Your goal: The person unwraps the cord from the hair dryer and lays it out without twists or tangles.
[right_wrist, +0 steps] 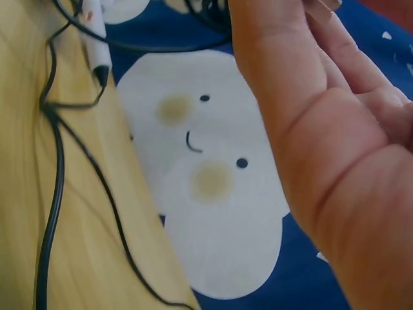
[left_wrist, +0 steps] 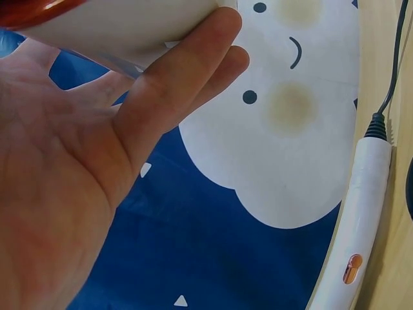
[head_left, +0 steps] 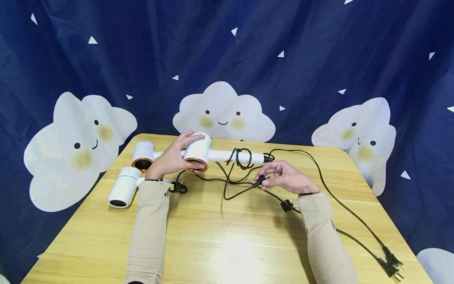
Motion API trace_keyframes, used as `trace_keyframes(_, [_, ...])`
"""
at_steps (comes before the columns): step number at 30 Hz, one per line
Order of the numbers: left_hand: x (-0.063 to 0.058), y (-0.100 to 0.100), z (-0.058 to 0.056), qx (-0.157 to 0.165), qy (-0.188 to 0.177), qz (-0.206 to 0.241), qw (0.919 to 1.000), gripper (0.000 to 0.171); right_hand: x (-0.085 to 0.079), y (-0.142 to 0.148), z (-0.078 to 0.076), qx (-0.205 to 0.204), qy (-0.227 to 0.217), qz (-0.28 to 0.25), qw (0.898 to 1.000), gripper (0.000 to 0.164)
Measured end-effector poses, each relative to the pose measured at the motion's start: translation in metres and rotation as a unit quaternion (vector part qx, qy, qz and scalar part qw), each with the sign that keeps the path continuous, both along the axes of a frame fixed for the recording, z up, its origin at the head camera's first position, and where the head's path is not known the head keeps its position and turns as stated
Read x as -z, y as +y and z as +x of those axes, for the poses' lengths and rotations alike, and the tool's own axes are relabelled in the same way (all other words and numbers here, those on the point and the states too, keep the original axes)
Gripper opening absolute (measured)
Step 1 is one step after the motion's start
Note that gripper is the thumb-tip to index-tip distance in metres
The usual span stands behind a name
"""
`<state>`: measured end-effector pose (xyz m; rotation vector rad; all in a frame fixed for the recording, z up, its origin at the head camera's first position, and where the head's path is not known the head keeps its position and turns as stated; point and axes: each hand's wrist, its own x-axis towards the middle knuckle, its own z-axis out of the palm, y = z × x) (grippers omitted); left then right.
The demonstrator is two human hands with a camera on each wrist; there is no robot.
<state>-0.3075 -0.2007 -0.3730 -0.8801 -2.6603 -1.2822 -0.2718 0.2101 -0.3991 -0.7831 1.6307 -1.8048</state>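
Observation:
A white hair dryer with a copper rim point(head_left: 199, 146) is gripped round its head by my left hand point(head_left: 173, 156), thumb at the rim and fingers over the top. Its black cord point(head_left: 244, 158) loops round the white handle, which points right. Between the thumb and fingers of my right hand point(head_left: 285, 177) is a black plug point(head_left: 260, 181) at the cord's end. In the left wrist view the dryer head point(left_wrist: 129, 32) shows only partly, above the palm. The right wrist view shows my right hand point(right_wrist: 322, 129), but the plug cannot be made out there.
Two more white hair dryers lie at left, one further back point(head_left: 144, 150) and one nearer point(head_left: 124, 187). Black cords run right across the wooden table point(head_left: 213, 244) to two plugs point(head_left: 391, 258) near its right edge. A black block point(head_left: 286, 205) sits beside my right wrist.

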Motion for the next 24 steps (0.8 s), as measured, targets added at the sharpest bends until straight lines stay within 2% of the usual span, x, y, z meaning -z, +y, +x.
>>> trace_keyframes(7, [0.000, 0.000, 0.000, -0.002, 0.002, 0.001, 1.0000, 0.091, 0.015, 0.007, -0.008, 0.037, -0.039, 0.024, 0.998, 0.018])
trace_keyframes(12, [-0.001, -0.001, 0.001, -0.002, -0.001, 0.000, 1.0000, 0.091, 0.020, 0.007, -0.011, 0.105, -0.073, 0.033, 0.991, 0.011])
trace_keyframes(15, [-0.001, 0.000, 0.001, -0.001, -0.002, 0.000, 1.0000, 0.091, 0.021, 0.006, -0.012, 0.135, -0.079, 0.036, 0.987, 0.014])
trace_keyframes(20, [0.000, 0.000, 0.000, 0.002, -0.003, -0.003, 1.0000, 0.092, 0.024, 0.008, -0.013, 0.151, -0.086, 0.021, 0.985, 0.023])
trace_keyframes(24, [0.000, 0.001, 0.000, 0.002, -0.004, -0.003, 1.0000, 0.092, 0.026, 0.010, -0.014, 0.193, -0.095, 0.030, 0.976, 0.024])
